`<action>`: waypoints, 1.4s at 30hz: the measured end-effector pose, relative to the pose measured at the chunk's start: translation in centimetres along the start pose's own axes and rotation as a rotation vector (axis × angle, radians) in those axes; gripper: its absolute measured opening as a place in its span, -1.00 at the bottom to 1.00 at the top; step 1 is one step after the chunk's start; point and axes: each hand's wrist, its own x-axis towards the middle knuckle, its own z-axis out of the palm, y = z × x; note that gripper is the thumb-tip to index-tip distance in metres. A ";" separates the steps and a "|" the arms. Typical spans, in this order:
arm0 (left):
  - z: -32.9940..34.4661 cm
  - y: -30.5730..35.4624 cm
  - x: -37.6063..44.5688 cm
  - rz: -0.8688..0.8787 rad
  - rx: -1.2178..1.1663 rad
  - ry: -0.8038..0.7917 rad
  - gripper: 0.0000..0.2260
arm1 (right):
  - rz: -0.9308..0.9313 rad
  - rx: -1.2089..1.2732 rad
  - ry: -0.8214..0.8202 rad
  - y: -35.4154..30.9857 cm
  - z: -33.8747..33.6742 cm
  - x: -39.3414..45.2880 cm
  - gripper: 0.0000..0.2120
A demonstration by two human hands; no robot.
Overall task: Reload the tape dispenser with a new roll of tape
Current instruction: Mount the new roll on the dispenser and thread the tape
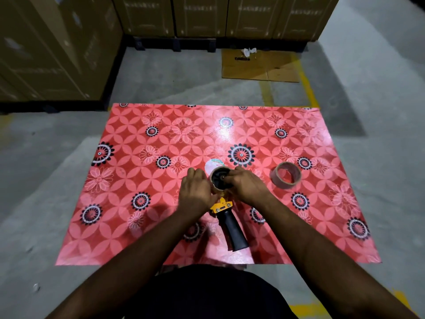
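Dispenser [226, 215] head perhaps hidden under hands [220, 187]

Table [161, 226], covered in red floral-patterned sheet; tape dispenser [226, 217] lying near its front centre, yellow body, black handle pointing toward the person; black hub with a brown roll of tape [219, 179] around it at the far end; left hand [195, 192] pressed on the dispenser's left side; right hand [246, 185] with fingertips at the hub; second brown roll [285, 174] lying well apart to the right; cardboard boxes [200, 14] stacked beyond; flattened cardboard sheet [259, 65] on grey floor.
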 end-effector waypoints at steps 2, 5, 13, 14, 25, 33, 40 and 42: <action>0.2 0.9 0.6 -0.046 0.067 -0.048 -0.60 | 0.013 0.019 -0.002 -0.1 0.0 -0.2 -0.71; 0.4 1.1 0.7 -0.065 0.047 -0.067 -0.67 | 0.031 0.030 0.004 -0.3 0.1 -0.3 -0.73; 0.5 -4.5 -2.0 0.047 -0.389 0.158 -0.83 | 0.113 -0.003 0.100 -0.9 1.0 -1.0 -0.79; 0.6 -5.3 -2.7 0.073 -0.434 0.186 -0.83 | 0.132 -0.003 0.099 -1.2 1.2 -1.1 -0.78; 1.0 -4.8 -3.5 0.291 -0.277 0.148 -0.89 | 0.271 0.007 0.098 -2.4 1.8 -1.3 -0.76; 3.3 -7.6 -6.1 0.141 -0.404 0.053 -0.78 | 0.270 0.171 0.099 -1.4 1.8 -1.9 -0.84; -1.5 -4.1 -1.3 0.186 -0.446 0.222 -0.96 | 0.262 0.145 0.086 -1.7 1.4 -1.7 -0.79; -2.3 -2.4 0.7 0.209 -0.375 0.101 -0.89 | 0.267 0.127 0.077 -1.5 1.4 -1.6 -0.80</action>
